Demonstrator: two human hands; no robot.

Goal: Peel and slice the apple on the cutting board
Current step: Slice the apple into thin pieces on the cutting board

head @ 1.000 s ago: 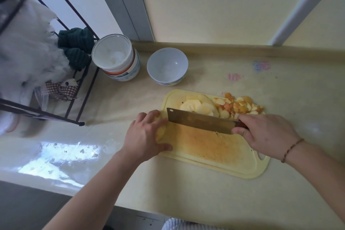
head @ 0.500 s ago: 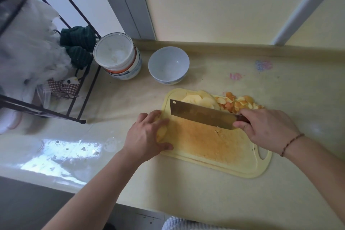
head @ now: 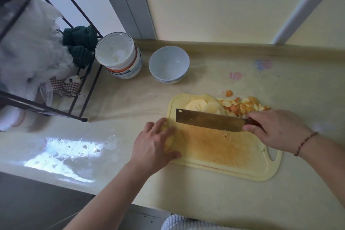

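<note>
Yellow cutting board [head: 220, 157], cleaver [head: 209, 120] lying crosswise, apple piece [head: 169, 141] at its left edge

Left hand [head: 155, 147] curls its fingers over the remaining apple piece, left of the blade's tip; right hand [head: 276, 130] grips the cleaver's handle, blade's long axis running left-right, slices [head: 203, 107] piled behind.

Open counter [head: 214, 73] in the right and lower parts of the frame. Blocked at upper left by a wire rack [head: 78, 87], stacked bowls [head: 119, 56] and a white bowl [head: 169, 64]. Board's [head: 220, 153] middle bare; far edge crowded with apple slices [head: 203, 107] and peels [head: 242, 106].
</note>
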